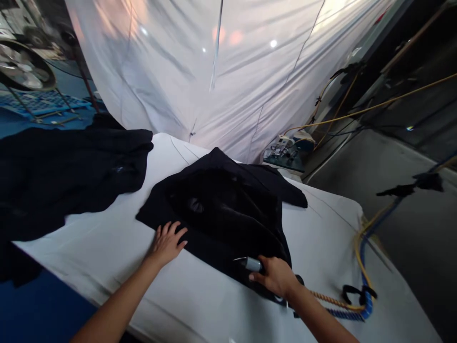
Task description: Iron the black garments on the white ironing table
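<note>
A dark garment [228, 238] with a black, shiny-looking inner side lies spread across the white-covered table [214, 295]. On its near left edge rests my left hand [168, 244], with fingers spread and lying flat on the cloth. My right hand [276, 277] is wrapped around the handle of a steam iron [253, 265], which sits on the garment's near right part. The iron's pointed front faces left, and its underside is hidden. A yellow and blue hose [335, 305] runs from behind the iron to the right.
More dark garments [71, 171] are piled on the table's left side, hanging over the edge. A white sheet [214, 95] hangs behind the table. A small machine [289, 147] stands past the far right corner. At far left is a large fan [24, 66].
</note>
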Motion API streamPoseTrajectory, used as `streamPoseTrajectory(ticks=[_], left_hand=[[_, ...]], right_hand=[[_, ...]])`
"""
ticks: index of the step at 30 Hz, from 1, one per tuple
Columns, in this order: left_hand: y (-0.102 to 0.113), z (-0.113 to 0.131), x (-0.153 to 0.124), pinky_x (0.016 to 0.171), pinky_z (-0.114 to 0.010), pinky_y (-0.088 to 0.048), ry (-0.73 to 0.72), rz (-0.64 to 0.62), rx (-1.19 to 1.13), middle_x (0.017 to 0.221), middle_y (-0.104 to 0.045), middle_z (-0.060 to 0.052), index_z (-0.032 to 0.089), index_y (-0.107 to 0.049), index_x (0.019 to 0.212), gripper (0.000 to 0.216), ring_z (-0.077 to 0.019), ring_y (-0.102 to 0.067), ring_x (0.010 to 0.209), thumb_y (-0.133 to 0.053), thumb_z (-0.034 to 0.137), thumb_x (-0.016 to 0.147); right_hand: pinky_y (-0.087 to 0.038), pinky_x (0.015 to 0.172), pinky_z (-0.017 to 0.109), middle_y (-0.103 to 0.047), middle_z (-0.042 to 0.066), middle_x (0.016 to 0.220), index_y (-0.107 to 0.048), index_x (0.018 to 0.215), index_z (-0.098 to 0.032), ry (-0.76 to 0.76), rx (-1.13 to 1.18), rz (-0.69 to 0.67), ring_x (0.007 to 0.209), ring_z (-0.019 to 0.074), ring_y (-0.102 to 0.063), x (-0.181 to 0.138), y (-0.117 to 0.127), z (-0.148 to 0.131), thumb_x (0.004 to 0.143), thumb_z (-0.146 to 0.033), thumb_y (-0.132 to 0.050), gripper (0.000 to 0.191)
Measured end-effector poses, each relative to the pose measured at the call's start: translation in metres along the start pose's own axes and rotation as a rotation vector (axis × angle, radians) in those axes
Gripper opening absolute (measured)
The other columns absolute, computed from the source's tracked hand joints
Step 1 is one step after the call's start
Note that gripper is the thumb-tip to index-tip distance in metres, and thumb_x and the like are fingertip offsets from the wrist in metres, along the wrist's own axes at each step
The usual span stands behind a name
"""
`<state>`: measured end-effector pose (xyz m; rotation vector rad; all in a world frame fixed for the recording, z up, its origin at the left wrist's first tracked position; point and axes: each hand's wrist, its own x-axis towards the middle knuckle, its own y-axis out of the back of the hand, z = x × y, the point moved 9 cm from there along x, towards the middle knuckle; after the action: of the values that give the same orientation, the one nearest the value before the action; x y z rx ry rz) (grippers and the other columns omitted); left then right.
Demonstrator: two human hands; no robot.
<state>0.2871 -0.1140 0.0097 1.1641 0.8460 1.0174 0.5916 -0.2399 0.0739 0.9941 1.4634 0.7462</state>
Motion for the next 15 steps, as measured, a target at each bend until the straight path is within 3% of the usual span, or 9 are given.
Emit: streamPoseTrajectory(ticks=[4,7,10,12,15], left_hand=[[0.006,0.000,0.020,0.094,-0.051,-0.023,-0.069,-0.122,-0.015,0.114,-0.048,-0.007,0.040,-0.048,0.118,0.050,-0.0276,-0.040,0.107,-0.052,0.048,0.069],[0.004,-0.007,0.033,0.090,-0.050,-0.026,-0.111,-0.206,-0.061,0.122,-0.041,-0.007,0.044,-0.045,0.119,0.061,-0.0297,-0.037,0.109,-0.057,0.055,0.061],[0.003,-0.032,0.042,0.086,-0.051,-0.031,-0.069,-0.247,-0.107,0.128,-0.034,-0.007,0.046,-0.038,0.124,0.075,-0.0322,-0.035,0.112,-0.062,0.058,0.053],[0.009,-0.052,0.047,0.085,-0.046,-0.036,-0.075,-0.205,-0.170,0.123,-0.038,-0.007,0.043,-0.036,0.126,0.070,-0.0280,-0.038,0.107,-0.059,0.053,0.061],[0.028,-0.096,0.055,0.088,-0.039,-0.038,-0.037,0.007,-0.210,0.120,-0.041,-0.005,0.037,-0.050,0.118,0.044,-0.0237,-0.040,0.106,-0.050,0.031,0.074]], right_hand=[[-0.038,0.061,0.027,-0.066,0.006,0.080,-0.061,0.089,-0.023,0.018,-0.004,-0.013,0.075,0.0231,-0.061,0.021,0.007,-0.046,0.070,-0.062,-0.048,0.046],[-0.039,0.066,0.028,-0.067,0.007,0.083,-0.062,0.091,-0.021,0.047,-0.022,-0.014,0.081,0.0243,-0.061,0.038,0.010,-0.081,0.068,-0.062,-0.050,0.049],[-0.040,0.067,0.029,-0.067,0.008,0.085,-0.063,0.091,-0.021,0.082,-0.041,-0.014,0.083,0.0253,-0.061,0.057,0.011,-0.117,0.066,-0.063,-0.051,0.050],[-0.041,0.066,0.029,-0.067,0.007,0.084,-0.063,0.090,-0.021,0.083,-0.045,-0.009,0.081,0.0256,-0.061,0.071,0.013,-0.138,0.066,-0.063,-0.050,0.050],[-0.041,0.063,0.029,-0.067,0.007,0.082,-0.063,0.090,-0.022,0.055,-0.044,0.002,0.079,0.0254,-0.062,0.093,0.018,-0.170,0.067,-0.065,-0.048,0.051]])
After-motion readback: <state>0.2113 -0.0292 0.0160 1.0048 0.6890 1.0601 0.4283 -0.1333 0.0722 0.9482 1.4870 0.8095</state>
